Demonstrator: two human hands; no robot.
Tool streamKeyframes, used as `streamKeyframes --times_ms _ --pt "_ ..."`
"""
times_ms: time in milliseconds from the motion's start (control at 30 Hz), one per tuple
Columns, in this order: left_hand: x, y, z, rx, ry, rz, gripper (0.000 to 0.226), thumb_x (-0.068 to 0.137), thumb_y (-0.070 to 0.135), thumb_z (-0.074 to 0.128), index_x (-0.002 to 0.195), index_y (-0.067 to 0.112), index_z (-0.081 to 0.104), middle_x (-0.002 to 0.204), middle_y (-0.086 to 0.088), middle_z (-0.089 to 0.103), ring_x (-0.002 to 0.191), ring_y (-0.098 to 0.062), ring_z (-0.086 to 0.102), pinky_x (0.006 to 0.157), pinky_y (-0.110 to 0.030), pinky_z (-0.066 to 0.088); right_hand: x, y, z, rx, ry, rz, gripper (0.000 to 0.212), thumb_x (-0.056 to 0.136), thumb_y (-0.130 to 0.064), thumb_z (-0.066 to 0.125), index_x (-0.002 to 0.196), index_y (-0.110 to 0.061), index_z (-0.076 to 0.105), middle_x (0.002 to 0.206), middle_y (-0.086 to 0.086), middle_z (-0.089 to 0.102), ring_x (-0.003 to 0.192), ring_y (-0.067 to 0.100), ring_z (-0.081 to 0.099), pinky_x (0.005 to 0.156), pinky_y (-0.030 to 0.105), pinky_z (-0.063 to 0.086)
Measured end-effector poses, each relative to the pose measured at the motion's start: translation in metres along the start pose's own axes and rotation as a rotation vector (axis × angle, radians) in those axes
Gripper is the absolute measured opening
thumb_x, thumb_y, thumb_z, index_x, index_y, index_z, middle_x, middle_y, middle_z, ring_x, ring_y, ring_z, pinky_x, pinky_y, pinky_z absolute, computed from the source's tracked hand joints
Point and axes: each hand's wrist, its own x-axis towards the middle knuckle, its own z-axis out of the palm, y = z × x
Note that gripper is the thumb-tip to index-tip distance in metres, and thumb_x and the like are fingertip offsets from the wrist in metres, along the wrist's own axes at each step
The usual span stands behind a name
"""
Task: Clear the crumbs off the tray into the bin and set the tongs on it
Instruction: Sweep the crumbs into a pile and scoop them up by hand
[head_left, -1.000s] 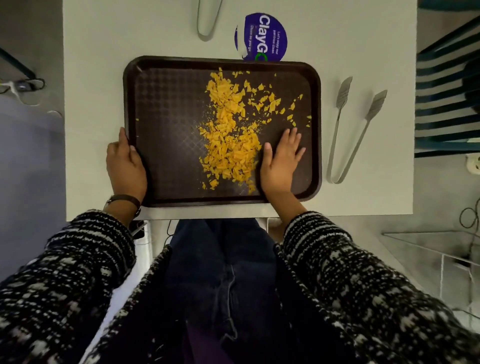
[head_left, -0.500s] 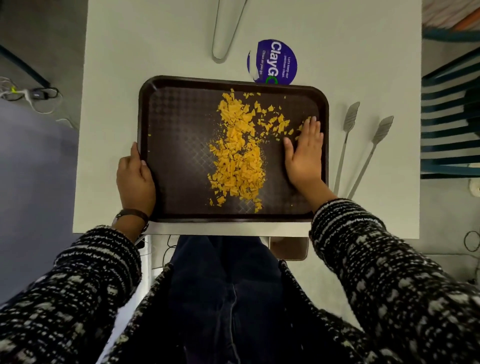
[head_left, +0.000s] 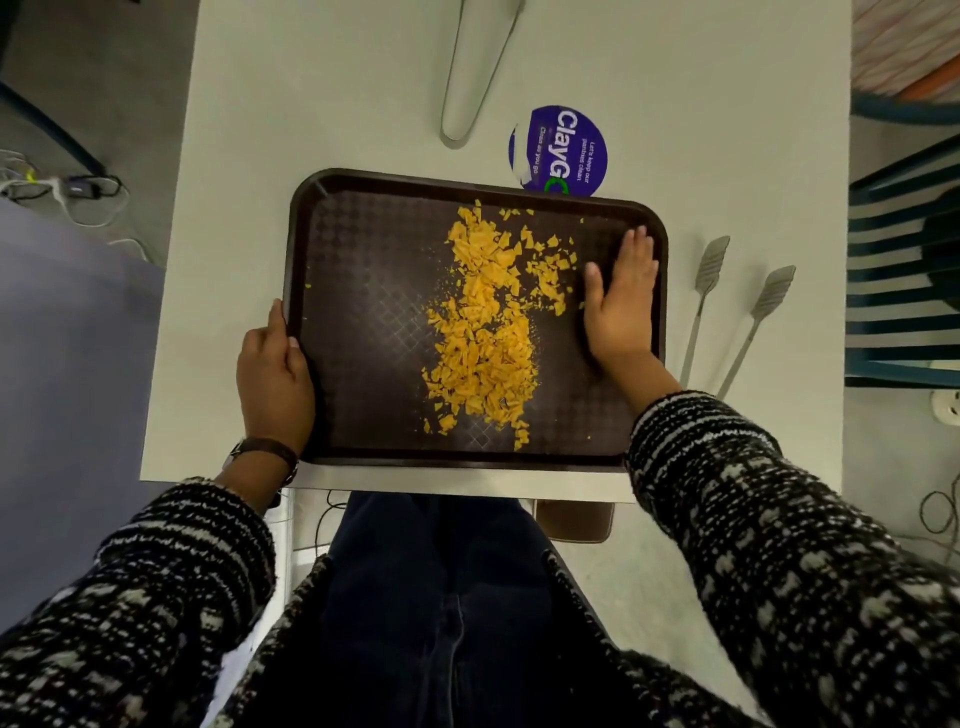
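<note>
Tray (head_left: 363, 312) on the surface (head_left: 311, 104), close to its near edge. Crumbs (head_left: 483, 332) on the tray, heaped just right of its middle. Right hand (head_left: 621, 301) flat inside the tray by its right rim, beside the crumbs. Left hand (head_left: 272, 369) gripping the tray's left rim. Tongs (head_left: 698, 317) right of the tray, apart from it. Second tongs (head_left: 470, 88) behind the tray. Sticker (head_left: 563, 150) behind it too, partly covered by the far rim.

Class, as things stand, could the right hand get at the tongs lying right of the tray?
Probably yes. The right hand lies flat on the tray, holding nothing; the tongs lie just past its right rim, with nothing between.
</note>
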Motion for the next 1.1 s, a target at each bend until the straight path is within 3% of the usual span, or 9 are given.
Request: streamKeyframes --times_ms 100,233,367,467,567,700,900,1100 --pt "0.000 0.000 0.000 -0.011 0.003 0.000 0.047 0.098 0.013 0.032 0.144 0.011 0.028 0.113 -0.025 0.050 0.102 -0.037 0.050 0.093 -0.039 0.040 -0.013 -0.021 0.016 -0.045 -0.081 -0.108 0.069 0.097 -0.045 0.026 0.148 -0.001 0.008 0.158 0.016 0.006 0.147 0.027 0.000 0.119 0.040 -0.004" --pt "0.001 0.003 -0.002 -0.101 -0.010 -0.083 0.047 0.096 0.012 0.036 0.143 0.010 0.030 0.122 -0.024 0.046 0.113 -0.035 0.046 0.099 -0.029 0.033 -0.040 -0.052 0.025 0.177 -0.228 -0.317 0.064 0.099 -0.038 0.030 0.150 -0.007 0.008 0.159 0.009 0.007 0.147 0.018 0.002 0.120 0.034 -0.004" --pt "0.010 0.028 -0.011 -0.123 0.112 -0.046 0.053 0.090 0.011 0.047 0.141 0.009 0.033 0.133 -0.023 0.039 0.125 -0.033 0.036 0.104 -0.024 0.023 -0.013 -0.037 0.012 0.183 -0.074 -0.239 0.064 0.097 -0.042 0.028 0.148 -0.005 0.018 0.158 0.012 0.014 0.147 0.022 0.007 0.121 0.040 0.002" --pt "0.025 0.066 -0.005 -0.110 -0.040 0.194 0.051 0.089 0.011 0.047 0.139 0.011 0.037 0.135 -0.018 0.040 0.127 -0.029 0.035 0.107 -0.026 0.022 0.008 -0.024 0.007 0.096 -0.112 -0.192 0.066 0.097 -0.042 0.029 0.148 -0.003 0.015 0.158 0.014 0.012 0.147 0.024 0.005 0.120 0.042 0.002" --pt "0.045 0.105 0.017 -0.069 -0.252 0.394 0.050 0.092 0.015 0.046 0.141 0.012 0.035 0.144 -0.012 0.037 0.134 -0.025 0.031 0.114 -0.032 0.019 0.007 -0.026 0.014 0.034 -0.215 -0.341 0.066 0.098 -0.041 0.030 0.149 -0.004 0.011 0.158 0.014 0.011 0.147 0.023 0.004 0.120 0.037 -0.002" --pt "0.068 0.135 0.057 0.035 -0.452 0.612 0.050 0.097 0.024 0.036 0.144 0.013 0.025 0.155 -0.005 0.022 0.145 -0.020 0.011 0.118 -0.037 -0.003 -0.011 -0.039 0.020 0.137 -0.319 -0.439 0.061 0.099 -0.030 0.038 0.148 -0.002 0.016 0.155 0.016 0.023 0.146 0.024 0.014 0.120 0.037 0.003" --pt "0.078 0.140 0.087 0.133 -0.494 0.625 0.053 0.099 0.035 0.028 0.146 0.014 0.017 0.157 -0.004 0.013 0.146 -0.019 0.001 0.117 -0.037 -0.006 0.003 -0.039 0.007 0.217 -0.232 -0.441 0.059 0.098 -0.034 0.036 0.146 -0.003 0.023 0.153 0.013 0.028 0.145 0.022 0.017 0.120 0.034 0.006" --pt "0.058 0.136 0.074 -0.017 -0.647 0.752 0.050 0.098 0.031 0.030 0.142 0.008 0.031 0.149 -0.012 0.035 0.140 -0.017 0.025 0.116 -0.025 0.007 0.027 -0.036 0.014 0.135 -0.309 -0.528 0.066 0.094 -0.039 0.044 0.147 -0.004 0.024 0.155 0.013 0.026 0.145 0.024 0.017 0.119 0.038 0.006"
